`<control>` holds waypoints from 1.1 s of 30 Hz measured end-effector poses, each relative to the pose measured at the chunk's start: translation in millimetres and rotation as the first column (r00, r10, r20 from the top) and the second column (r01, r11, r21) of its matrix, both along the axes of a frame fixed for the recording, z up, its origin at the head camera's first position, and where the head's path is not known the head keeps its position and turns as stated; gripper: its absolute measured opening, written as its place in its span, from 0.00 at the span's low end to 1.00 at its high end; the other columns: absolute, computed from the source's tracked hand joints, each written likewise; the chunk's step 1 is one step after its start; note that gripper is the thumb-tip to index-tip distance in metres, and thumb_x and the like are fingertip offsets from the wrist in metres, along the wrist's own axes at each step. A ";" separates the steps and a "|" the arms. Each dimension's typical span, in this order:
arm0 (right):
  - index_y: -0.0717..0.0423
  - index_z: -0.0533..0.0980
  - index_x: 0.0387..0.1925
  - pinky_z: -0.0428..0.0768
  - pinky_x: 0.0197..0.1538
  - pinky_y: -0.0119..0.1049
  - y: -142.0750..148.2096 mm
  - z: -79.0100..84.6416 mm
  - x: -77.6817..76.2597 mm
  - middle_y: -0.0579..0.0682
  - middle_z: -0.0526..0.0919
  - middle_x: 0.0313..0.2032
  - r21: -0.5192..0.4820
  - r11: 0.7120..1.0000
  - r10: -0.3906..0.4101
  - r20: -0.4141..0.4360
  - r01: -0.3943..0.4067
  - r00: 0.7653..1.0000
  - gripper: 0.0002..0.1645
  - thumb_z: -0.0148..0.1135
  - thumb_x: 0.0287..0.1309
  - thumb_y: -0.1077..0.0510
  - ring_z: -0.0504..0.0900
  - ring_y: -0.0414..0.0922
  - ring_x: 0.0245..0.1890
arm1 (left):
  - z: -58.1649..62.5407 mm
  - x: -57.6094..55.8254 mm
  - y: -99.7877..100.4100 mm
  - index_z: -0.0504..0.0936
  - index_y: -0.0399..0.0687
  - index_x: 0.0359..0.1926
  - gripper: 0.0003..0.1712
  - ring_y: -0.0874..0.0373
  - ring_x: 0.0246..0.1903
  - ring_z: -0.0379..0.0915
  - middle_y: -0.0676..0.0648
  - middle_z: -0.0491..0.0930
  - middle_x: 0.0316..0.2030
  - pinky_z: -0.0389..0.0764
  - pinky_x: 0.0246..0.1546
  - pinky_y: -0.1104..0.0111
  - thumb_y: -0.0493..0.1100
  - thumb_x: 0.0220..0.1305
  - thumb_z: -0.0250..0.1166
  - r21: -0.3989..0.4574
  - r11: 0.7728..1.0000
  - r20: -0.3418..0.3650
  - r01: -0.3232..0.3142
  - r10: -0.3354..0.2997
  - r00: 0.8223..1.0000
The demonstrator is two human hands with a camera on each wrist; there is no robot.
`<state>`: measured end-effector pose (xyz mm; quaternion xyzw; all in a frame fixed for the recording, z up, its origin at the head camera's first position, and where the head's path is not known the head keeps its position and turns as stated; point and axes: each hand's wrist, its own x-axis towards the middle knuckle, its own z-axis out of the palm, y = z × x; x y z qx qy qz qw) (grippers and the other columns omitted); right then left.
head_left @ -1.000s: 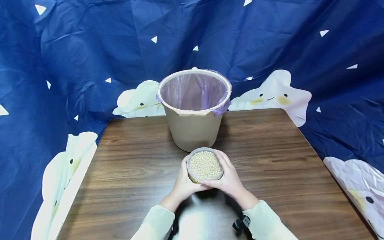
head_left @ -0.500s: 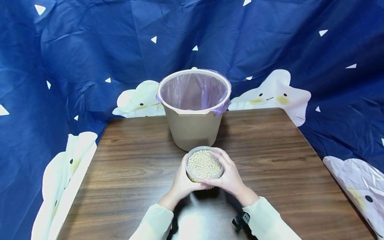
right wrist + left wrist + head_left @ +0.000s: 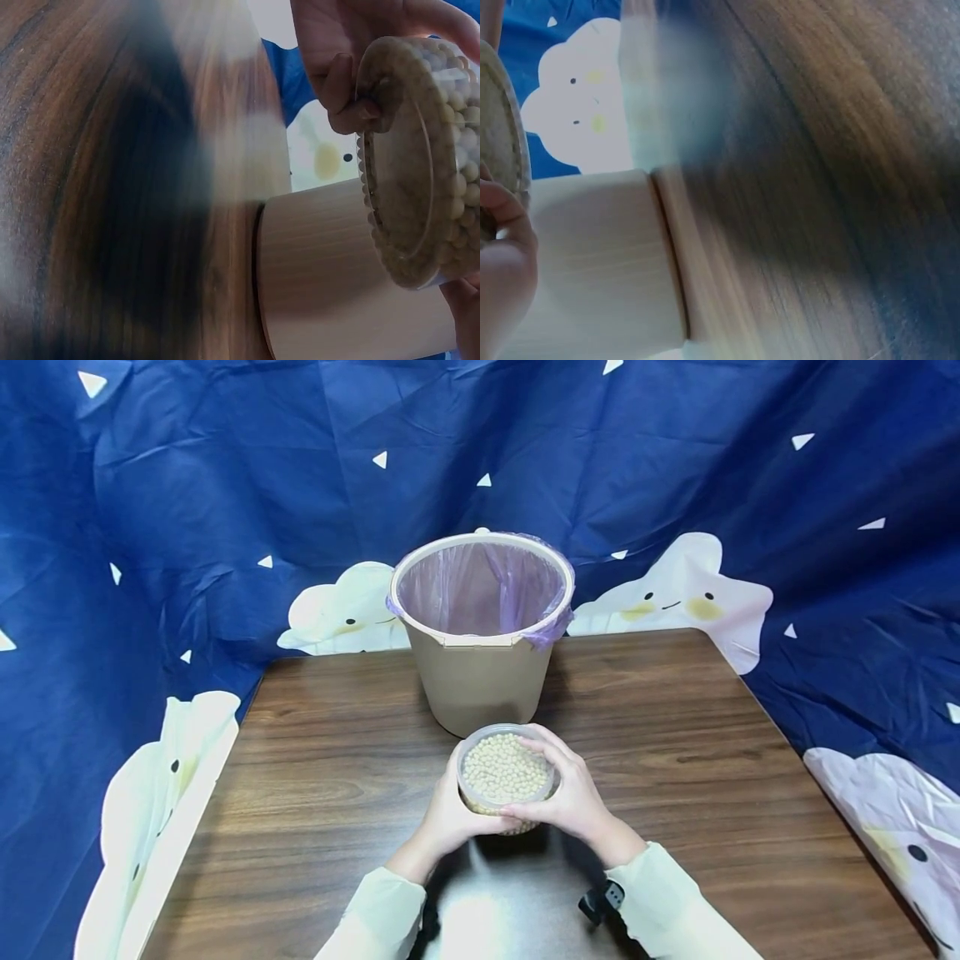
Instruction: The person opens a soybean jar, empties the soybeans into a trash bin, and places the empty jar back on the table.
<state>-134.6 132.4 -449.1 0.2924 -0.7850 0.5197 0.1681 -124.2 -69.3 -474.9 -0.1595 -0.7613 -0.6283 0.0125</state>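
Observation:
A round clear plastic tub [image 3: 495,810] full of small pale round beans [image 3: 504,768] is held up by both hands, apart from the tabletop. My left hand [image 3: 452,818] grips its left side, with fingers curled beneath the bottom in the right wrist view. On the right side my right hand [image 3: 573,797] grips the tub, thumb at the near wall and fingertips over the top rim. The tub's flat underside [image 3: 405,172] shows in the right wrist view. Part of its bottom [image 3: 501,127] also shows at the left edge of the left wrist view.
A beige bucket [image 3: 483,685] with a purple plastic liner [image 3: 517,581] stands just beyond the tub on the brown wooden table [image 3: 675,760]. A blue cloth [image 3: 300,460] with white cloud and star figures hangs behind and at both sides.
The right fingertips have slid inward over the tub's top rim. The tub has shifted slightly left. The bucket stands in place while the head view has turned a little.

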 end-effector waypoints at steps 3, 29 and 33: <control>0.61 0.77 0.54 0.64 0.67 0.23 1.0 -0.4 -0.6 0.61 0.75 0.62 -0.006 1.000 0.008 0.009 -0.008 1.000 0.48 0.87 0.22 0.61 0.73 0.57 0.64 | 0.8 -1.5 -0.9 0.59 0.65 0.71 0.66 0.57 0.61 0.70 0.54 0.73 0.63 0.68 0.65 0.60 0.43 0.30 0.86 0.023 1.000 0.018 0.019 -0.020 1.000; 0.68 0.76 0.54 0.62 0.69 0.24 8.5 -0.5 -0.3 0.67 0.70 0.65 -0.144 0.978 0.172 0.142 -0.152 0.975 0.46 0.84 0.24 0.68 0.67 0.39 0.69 | 3.9 -3.4 -6.4 0.57 0.60 0.73 0.68 0.53 0.61 0.69 0.49 0.70 0.65 0.68 0.64 0.65 0.37 0.29 0.85 0.058 0.991 0.060 0.122 -0.126 0.990; 0.68 0.76 0.53 0.63 0.68 0.24 9.6 0.3 -0.4 0.68 0.70 0.65 -0.155 0.974 0.188 0.155 -0.163 0.970 0.44 0.83 0.24 0.69 0.66 0.39 0.69 | 6.6 -4.2 -7.9 0.57 0.57 0.73 0.68 0.53 0.61 0.69 0.48 0.69 0.66 0.68 0.64 0.66 0.37 0.30 0.85 0.063 0.986 0.051 0.152 -0.155 0.987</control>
